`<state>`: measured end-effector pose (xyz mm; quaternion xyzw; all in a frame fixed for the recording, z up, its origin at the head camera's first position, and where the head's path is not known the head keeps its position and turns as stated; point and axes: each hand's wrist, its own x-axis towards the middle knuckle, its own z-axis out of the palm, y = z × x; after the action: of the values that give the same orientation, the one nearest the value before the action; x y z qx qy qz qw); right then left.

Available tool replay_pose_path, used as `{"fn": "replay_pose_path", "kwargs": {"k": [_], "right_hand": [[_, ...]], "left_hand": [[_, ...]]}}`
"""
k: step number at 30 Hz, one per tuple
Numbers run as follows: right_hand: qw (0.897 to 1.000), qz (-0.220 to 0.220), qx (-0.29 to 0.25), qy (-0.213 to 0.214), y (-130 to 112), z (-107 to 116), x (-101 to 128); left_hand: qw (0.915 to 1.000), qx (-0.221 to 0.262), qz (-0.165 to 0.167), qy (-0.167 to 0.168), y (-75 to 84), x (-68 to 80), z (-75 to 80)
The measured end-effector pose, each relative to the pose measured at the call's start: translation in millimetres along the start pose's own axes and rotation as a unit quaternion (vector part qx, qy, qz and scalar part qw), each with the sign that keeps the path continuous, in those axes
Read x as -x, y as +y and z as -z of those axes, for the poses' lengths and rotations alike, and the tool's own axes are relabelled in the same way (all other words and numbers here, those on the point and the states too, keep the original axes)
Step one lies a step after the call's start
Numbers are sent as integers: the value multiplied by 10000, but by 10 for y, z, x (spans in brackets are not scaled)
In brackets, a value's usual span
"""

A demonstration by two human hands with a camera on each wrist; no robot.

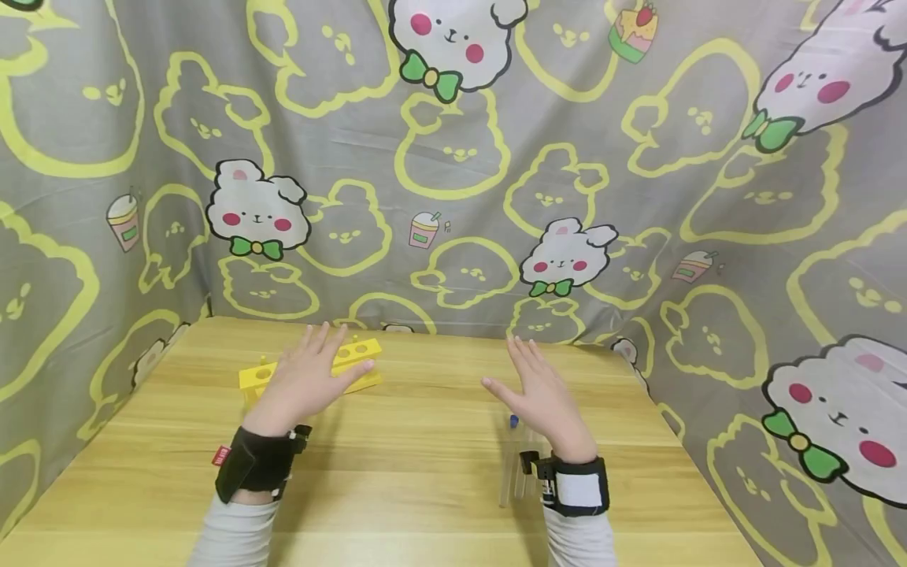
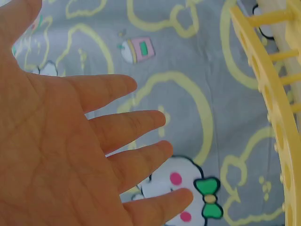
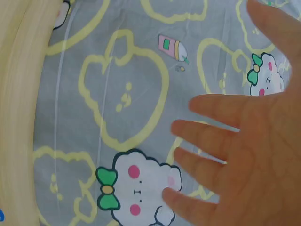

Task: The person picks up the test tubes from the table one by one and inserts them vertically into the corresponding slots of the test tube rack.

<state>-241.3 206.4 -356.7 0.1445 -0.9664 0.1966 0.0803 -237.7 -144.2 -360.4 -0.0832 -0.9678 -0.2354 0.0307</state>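
- Hovering over the table [image 1: 425,472] in the head view, the left hand [image 1: 306,382] was spread flat with straight fingers, holding nothing, and it partly covered the rack [image 1: 354,356].
- The rack was yellow plastic, a long low frame with round holes along its top bar; it stood on the far left part of the table, close to the cloth [image 1: 453,197].
- The right hand [image 1: 542,394] was likewise wide and empty, palm down, well apart from the rack.
- Just beneath the right wrist lay clear tubes [image 1: 512,465], one with a small blue cap [image 1: 513,421]; how many there were I could not tell.
- The table was pale wood with visible grain. The cloth, grey and printed with yellow outlines, white bunnies with green bows and small drink cups, hung behind it and along both sides.
- From the left wrist, the left hand [image 2: 61,155] showed its palm with four fingers straight and a little apart, touching nothing. The rack [image 2: 277,108] ran down the right edge, its holes and thin posts visible against the cloth [image 2: 178,61].
- From the right wrist, the right hand [image 3: 249,146] was also open-palmed, fingers spread and empty. The table [image 3: 19,94] filled the left edge, with a blue speck in the bottom corner, and the cloth [image 3: 122,94] lay behind.
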Motion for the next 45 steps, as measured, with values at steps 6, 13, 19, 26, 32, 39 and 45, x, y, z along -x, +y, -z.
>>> {"fn": "replay_pose_path", "kwargs": {"k": [6,13,19,26,32,39,45], "right_hand": [[9979,542,-135,331,-121,-24,-108],[9966,730,-391,-26,-260,-241,-274],[9927,927,-615,-456,-406,-487,-464],[9838,1217,-930,-928,-580,-793,-709],[9729,1140,-1511,-1329,-666,-1087,-860],[9576,793,-2207,-1677,-777,-1255,-909],[9513,671,-2383,-1835,-796,-1371,-930]], "left_hand": [[9988,437,189,64,-269,93,249],[9931,1044,524,-80,-631,189,436],[9889,1113,882,-444,-899,278,504],[9860,1123,1050,-641,-1105,307,506],[9822,1122,1223,-877,-1193,315,446],[9795,1239,1279,-940,-1225,294,416],[9810,1198,1202,-941,-1238,289,431]]}}
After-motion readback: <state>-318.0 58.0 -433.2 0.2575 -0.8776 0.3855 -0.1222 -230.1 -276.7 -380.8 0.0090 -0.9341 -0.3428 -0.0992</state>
